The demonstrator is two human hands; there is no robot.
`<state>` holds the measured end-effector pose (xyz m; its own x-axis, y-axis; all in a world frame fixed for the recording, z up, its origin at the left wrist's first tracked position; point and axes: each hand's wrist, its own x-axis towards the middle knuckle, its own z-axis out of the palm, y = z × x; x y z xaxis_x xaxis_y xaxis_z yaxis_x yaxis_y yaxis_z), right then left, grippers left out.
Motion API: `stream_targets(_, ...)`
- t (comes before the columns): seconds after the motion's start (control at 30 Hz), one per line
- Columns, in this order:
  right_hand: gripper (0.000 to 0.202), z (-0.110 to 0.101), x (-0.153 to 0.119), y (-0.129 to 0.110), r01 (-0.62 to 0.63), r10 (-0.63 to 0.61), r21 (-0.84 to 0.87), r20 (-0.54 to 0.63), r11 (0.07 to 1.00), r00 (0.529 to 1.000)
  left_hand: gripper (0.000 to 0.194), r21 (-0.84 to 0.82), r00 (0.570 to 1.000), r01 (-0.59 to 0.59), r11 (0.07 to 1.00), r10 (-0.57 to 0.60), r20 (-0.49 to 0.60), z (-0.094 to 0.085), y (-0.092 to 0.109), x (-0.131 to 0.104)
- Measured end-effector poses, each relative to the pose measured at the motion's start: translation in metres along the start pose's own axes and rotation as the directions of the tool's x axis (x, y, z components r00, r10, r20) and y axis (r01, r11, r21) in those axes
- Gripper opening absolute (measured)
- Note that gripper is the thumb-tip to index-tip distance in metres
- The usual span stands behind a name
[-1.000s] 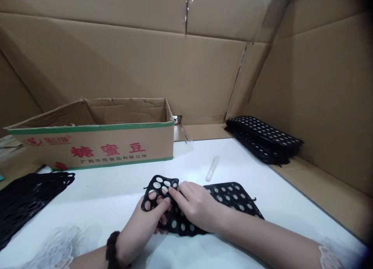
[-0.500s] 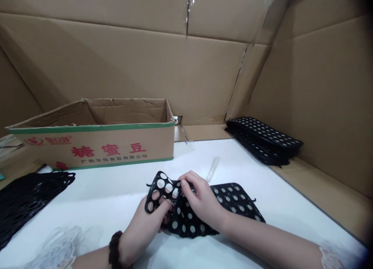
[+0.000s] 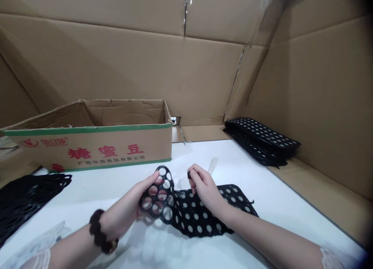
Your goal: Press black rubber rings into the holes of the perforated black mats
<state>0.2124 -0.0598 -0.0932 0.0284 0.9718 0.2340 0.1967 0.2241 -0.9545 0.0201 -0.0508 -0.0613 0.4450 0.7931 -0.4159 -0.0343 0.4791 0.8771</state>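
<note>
A black sheet full of round holes [image 3: 196,218] lies partly on the white table, its left end lifted and bent up. My left hand [image 3: 131,203] grips that raised end, thumb on the front near the top corner. Over the middle of the sheet is my right hand [image 3: 205,187], fingers curled in a pinch around a small black piece [image 3: 189,174]. A pale translucent strip [image 3: 213,165] lies on the table just behind my right hand.
An open cardboard box [image 3: 116,146] stands at the back left. A stack of black perforated sheets [image 3: 259,139] sits at the back right. Black net-like pieces [image 3: 26,199] lie at the left edge. Cardboard walls [image 3: 140,67] enclose the table [image 3: 99,191].
My left hand has moved slightly left and up along the sheet's raised end. My right hand has come away from the sheet, a small black piece between its fingers.
</note>
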Motion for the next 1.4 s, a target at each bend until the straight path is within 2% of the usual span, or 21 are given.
stream_targets(0.07, 0.027, 0.003, -0.002, -0.001, -0.006, 0.007, -0.021, 0.025, 1.000, 1.000, 0.035, 0.060, 0.999, 0.035, 0.998, -0.037, 0.031, -0.007, 0.013, 0.002)
stream_targets(0.13, 0.027, 0.004, -0.002, 0.002, -0.031, 0.031, -0.013, 0.049, 0.999, 0.998, 0.041, 0.236, 1.000, 0.025, 0.971, -0.028, 0.009, -0.013, 0.018, 0.004)
stream_targets(0.23, 0.025, 0.004, -0.002, 0.007, -0.027, 0.029, -0.024, 0.071, 0.999, 0.997, 0.048, 0.520, 0.996, -0.050, 0.852, 0.082, -0.038, -0.018, 0.013, 0.005)
stream_targets(0.3, 0.025, 0.003, -0.002, 0.009, -0.006, 0.010, -0.059, 0.069, 0.998, 0.998, 0.040, 0.655, 0.990, -0.112, 0.747, 0.137, 0.013, -0.019, 0.008, 0.006)
stream_targets(0.4, 0.025, 0.003, -0.003, 0.008, 0.011, -0.002, -0.121, 0.081, 0.993, 0.997, 0.022, 0.767, 0.992, -0.117, 0.631, 0.117, 0.056, -0.021, 0.004, 0.007)
stream_targets(0.5, 0.023, 0.003, -0.006, 0.002, 0.073, -0.049, -0.215, 0.115, 0.974, 0.992, 0.019, 0.763, 0.995, -0.072, 0.642, 0.097, 0.012, -0.021, 0.004, 0.007)
stream_targets(0.63, 0.021, 0.008, -0.014, -0.006, 0.228, -0.161, -0.358, 0.205, 0.905, 0.965, 0.014, 0.602, 0.993, -0.120, 0.790, 0.098, 0.069, -0.013, 0.000, 0.007)
stream_targets(0.73, 0.018, 0.012, -0.019, -0.007, 0.389, -0.238, -0.501, 0.339, 0.773, 0.910, 0.014, 0.457, 0.993, -0.089, 0.885, 0.046, 0.105, -0.005, -0.005, 0.005)
stream_targets(0.83, 0.025, 0.013, -0.019, -0.006, 0.541, -0.297, -0.580, 0.465, 0.609, 0.834, 0.015, 0.369, 0.990, -0.070, 0.927, 0.018, 0.141, 0.000, -0.008, 0.004)
stream_targets(0.93, 0.028, 0.011, -0.016, -0.006, 0.634, -0.374, -0.606, 0.512, 0.481, 0.773, 0.015, 0.335, 0.985, -0.086, 0.938, 0.030, 0.167, 0.002, -0.009, 0.002)
stream_targets(1.03, 0.026, 0.006, -0.013, -0.009, 0.674, -0.421, -0.613, 0.528, 0.413, 0.738, 0.016, 0.367, 0.982, -0.114, 0.923, 0.050, 0.180, 0.003, -0.008, 0.000)
stream_targets(1.1, 0.027, 0.004, -0.012, -0.011, 0.679, -0.411, -0.590, 0.541, 0.436, 0.734, 0.016, 0.409, 0.981, -0.130, 0.903, 0.056, 0.188, 0.004, -0.007, -0.001)
stream_targets(1.13, 0.027, 0.003, -0.011, -0.012, 0.669, -0.397, -0.570, 0.539, 0.478, 0.743, 0.016, 0.439, 0.980, -0.141, 0.887, 0.062, 0.189, 0.004, -0.008, -0.002)
stream_targets(1.27, 0.017, 0.007, -0.011, -0.009, 0.537, -0.311, -0.443, 0.486, 0.718, 0.816, 0.021, 0.604, 0.994, -0.102, 0.791, 0.059, 0.091, 0.004, -0.011, -0.002)
stream_targets(1.4, 0.016, 0.014, -0.014, -0.005, 0.414, -0.264, -0.405, 0.376, 0.815, 0.888, 0.031, 0.629, 0.999, -0.040, 0.776, 0.031, 0.025, 0.005, -0.013, -0.002)
